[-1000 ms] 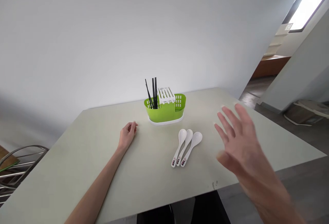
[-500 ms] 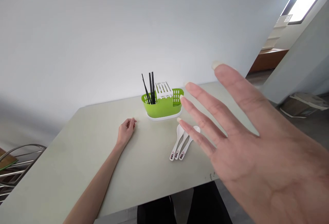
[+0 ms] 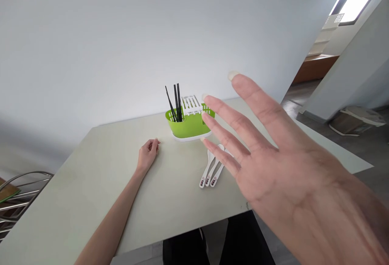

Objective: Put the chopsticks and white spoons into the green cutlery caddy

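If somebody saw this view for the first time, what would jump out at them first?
Probably the person's right hand, spread wide across the right side and partly covering three white spoons on the table. Next, the bright green cutlery caddy near the wall, with black chopsticks in its left end. The left hand lies curled on the table, left of the spoons.

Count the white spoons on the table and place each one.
3, side by side on the table: the left spoon, the middle spoon and the right spoon, handles toward the near edge. The right hand partly covers their bowls and could hide more.
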`<state>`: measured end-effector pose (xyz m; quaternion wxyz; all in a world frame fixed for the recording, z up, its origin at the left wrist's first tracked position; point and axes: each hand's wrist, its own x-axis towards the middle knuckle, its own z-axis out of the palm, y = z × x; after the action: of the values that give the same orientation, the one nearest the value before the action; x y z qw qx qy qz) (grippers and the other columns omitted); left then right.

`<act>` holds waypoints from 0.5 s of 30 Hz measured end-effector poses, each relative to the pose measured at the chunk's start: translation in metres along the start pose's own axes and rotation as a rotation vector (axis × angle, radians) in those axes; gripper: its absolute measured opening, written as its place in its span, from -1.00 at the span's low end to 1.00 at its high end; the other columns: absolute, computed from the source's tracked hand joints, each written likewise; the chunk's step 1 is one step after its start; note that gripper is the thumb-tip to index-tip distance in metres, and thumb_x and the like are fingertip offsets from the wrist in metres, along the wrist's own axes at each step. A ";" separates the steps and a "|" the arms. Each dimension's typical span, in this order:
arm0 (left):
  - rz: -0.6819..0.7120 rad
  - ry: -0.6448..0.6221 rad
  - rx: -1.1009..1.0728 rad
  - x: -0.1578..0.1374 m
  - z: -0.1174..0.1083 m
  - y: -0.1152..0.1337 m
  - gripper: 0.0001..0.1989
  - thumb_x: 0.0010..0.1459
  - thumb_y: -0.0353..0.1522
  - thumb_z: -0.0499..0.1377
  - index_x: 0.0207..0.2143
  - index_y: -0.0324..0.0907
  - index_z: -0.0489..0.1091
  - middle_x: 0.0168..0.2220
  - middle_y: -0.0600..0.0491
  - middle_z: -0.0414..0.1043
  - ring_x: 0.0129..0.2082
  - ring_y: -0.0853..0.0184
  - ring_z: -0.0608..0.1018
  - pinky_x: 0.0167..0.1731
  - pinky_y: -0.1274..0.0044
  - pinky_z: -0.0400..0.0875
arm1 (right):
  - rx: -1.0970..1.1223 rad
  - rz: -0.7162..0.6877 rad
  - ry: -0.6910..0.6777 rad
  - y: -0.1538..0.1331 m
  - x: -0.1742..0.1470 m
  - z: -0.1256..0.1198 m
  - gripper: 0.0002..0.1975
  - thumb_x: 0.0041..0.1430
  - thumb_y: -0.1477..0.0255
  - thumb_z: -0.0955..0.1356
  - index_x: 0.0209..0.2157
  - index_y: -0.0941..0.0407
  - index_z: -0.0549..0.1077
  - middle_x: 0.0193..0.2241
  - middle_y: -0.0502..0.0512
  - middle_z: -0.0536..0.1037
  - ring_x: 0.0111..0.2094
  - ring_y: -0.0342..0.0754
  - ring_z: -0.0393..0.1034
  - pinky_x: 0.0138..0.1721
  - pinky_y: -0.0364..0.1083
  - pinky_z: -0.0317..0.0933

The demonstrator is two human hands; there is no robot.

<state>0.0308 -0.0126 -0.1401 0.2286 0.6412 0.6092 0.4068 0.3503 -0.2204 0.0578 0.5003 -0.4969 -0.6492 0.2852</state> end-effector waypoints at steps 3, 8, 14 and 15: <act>-0.011 0.003 0.019 0.000 0.000 0.001 -0.49 0.30 0.10 0.04 -0.30 -0.13 0.47 -0.55 0.13 0.34 -0.53 0.33 0.38 -0.45 0.51 0.26 | 0.141 0.037 -0.046 -0.001 0.004 -0.002 -0.10 0.12 -0.19 0.38 0.41 -0.53 -0.06 0.40 -0.30 0.23 0.50 0.24 -0.27 0.43 0.39 -0.16; -0.016 0.004 -0.002 -0.001 0.000 0.002 -0.50 0.31 0.09 0.05 -0.31 -0.13 0.47 -0.53 0.13 0.35 -0.53 0.35 0.37 -0.45 0.51 0.26 | 0.280 0.071 -0.057 0.004 0.005 -0.002 -0.16 0.17 -0.27 0.28 0.42 -0.49 -0.02 0.39 -0.22 0.26 0.47 0.28 -0.08 0.36 0.37 0.04; -0.029 -0.014 -0.021 -0.003 -0.001 0.005 -0.52 0.31 0.08 0.06 -0.31 -0.12 0.47 -0.52 0.13 0.35 -0.52 0.35 0.36 -0.44 0.51 0.26 | 0.051 0.135 -0.021 0.087 0.026 0.007 -0.33 0.15 -0.05 0.46 0.25 -0.18 0.38 0.36 0.05 0.33 0.41 0.31 0.10 0.34 0.36 0.11; -0.032 -0.016 -0.016 -0.003 -0.001 0.006 -0.52 0.31 0.08 0.06 -0.31 -0.12 0.47 -0.52 0.13 0.35 -0.52 0.35 0.36 -0.44 0.51 0.26 | 0.004 0.176 -0.031 0.103 0.031 0.008 -0.44 0.19 -0.03 0.43 0.17 -0.14 0.46 0.33 0.06 0.37 0.38 0.28 0.17 0.33 0.34 0.13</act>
<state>0.0337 -0.0170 -0.1359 0.2452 0.6326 0.6143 0.4028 0.3801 -0.1547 -0.0230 0.4644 -0.5464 -0.6101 0.3370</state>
